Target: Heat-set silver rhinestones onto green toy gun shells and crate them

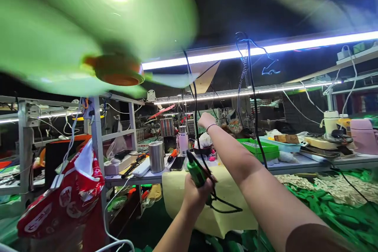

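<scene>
tool (197,172): green, black | tray (271,152): green | bag (56,202): red, white

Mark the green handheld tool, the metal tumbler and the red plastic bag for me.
Green handheld tool (197,174): head view, on its green body.
Metal tumbler (156,158): head view, on its side wall.
Red plastic bag (63,199): head view, on its printed side.

The bare left hand (196,195) is raised near the centre, fingers curled in a tight grip — the bare left forearm (177,226) slants up from the bottom edge. The bare, nearly straight right arm (251,171) reaches forward, the bare right hand (207,121) higher and farther off — its fingertips hidden.
</scene>
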The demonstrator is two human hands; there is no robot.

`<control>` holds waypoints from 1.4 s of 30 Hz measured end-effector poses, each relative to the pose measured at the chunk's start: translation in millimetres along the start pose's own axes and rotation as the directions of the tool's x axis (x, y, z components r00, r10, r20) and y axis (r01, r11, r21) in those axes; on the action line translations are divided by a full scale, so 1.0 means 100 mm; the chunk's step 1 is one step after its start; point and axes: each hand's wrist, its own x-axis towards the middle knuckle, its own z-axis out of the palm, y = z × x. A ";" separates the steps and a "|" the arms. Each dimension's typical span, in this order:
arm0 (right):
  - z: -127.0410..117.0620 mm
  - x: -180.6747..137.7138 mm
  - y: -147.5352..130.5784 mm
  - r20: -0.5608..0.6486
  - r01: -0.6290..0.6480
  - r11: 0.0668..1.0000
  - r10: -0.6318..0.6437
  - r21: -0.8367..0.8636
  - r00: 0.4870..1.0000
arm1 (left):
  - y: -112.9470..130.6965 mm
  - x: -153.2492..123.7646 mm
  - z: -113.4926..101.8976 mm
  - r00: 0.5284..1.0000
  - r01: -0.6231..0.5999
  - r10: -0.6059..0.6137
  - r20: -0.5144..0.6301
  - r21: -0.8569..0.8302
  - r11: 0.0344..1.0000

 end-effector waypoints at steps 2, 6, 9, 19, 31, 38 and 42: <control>-0.05 0.01 0.05 -0.004 -0.022 1.000 0.022 0.001 1.000 | -0.01 -0.04 0.17 0.997 -0.056 0.052 0.052 0.076 0.996; -0.26 0.04 0.26 -0.013 -0.052 0.999 0.053 0.012 0.999 | 0.10 -0.06 0.54 0.971 -0.204 0.171 0.168 0.210 0.956; -0.46 0.05 0.43 -0.001 -0.052 0.998 0.052 0.028 0.999 | 0.29 0.02 0.72 0.888 -0.457 0.401 0.223 0.362 0.812; -0.71 -0.11 0.33 0.170 0.100 0.989 -0.118 0.110 0.978 | 0.77 0.02 0.78 0.786 -0.615 0.215 0.579 0.766 0.187; -1.30 -0.47 -0.08 -0.025 0.385 0.692 -0.469 0.611 0.883 | 0.54 0.05 0.42 0.880 -0.469 0.027 0.475 0.858 0.211; -1.71 -0.63 -0.40 -0.366 0.570 0.746 -0.452 0.346 0.814 | 0.38 0.13 0.30 0.890 -0.438 0.102 0.444 0.773 0.459; -1.88 -0.94 0.02 -0.676 0.442 0.895 -0.294 0.053 0.676 | 0.37 0.02 0.32 0.908 -0.359 0.050 0.416 0.711 0.605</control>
